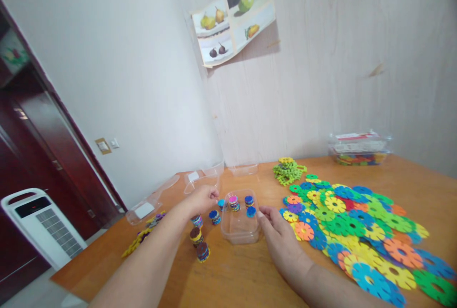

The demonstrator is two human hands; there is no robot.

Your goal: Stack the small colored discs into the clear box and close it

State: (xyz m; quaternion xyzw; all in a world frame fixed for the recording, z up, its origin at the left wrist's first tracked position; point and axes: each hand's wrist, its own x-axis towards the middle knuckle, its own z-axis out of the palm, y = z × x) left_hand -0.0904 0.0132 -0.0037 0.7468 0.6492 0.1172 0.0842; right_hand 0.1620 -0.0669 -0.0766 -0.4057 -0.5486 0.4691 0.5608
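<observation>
A clear plastic container (pixel 240 236) stands on the table with several small stacks of coloured discs inside, among them a pink-topped stack (pixel 233 203) and a blue-topped stack (pixel 249 201). My right hand (pixel 280 236) holds the container's right side, thumb and fingers against the wall. Left of the container, my left hand (pixel 203 198) hovers with its fingers curled together; what they hold, if anything, is hidden. Just by its fingertips is a light-blue stack (pixel 221 204). Closer to me stand a dark-blue stack (pixel 214 217) and brown-topped stacks (pixel 203 252).
Large flower-shaped discs (pixel 357 227) spread in a pile over the right of the table (pixel 235 279). Behind them are a green bundle of linked pieces (pixel 288 172) and a lidded clear box (pixel 360 148). Clear plastic lids (pixel 146 208) and yellow-purple pieces (pixel 144 236) lie left.
</observation>
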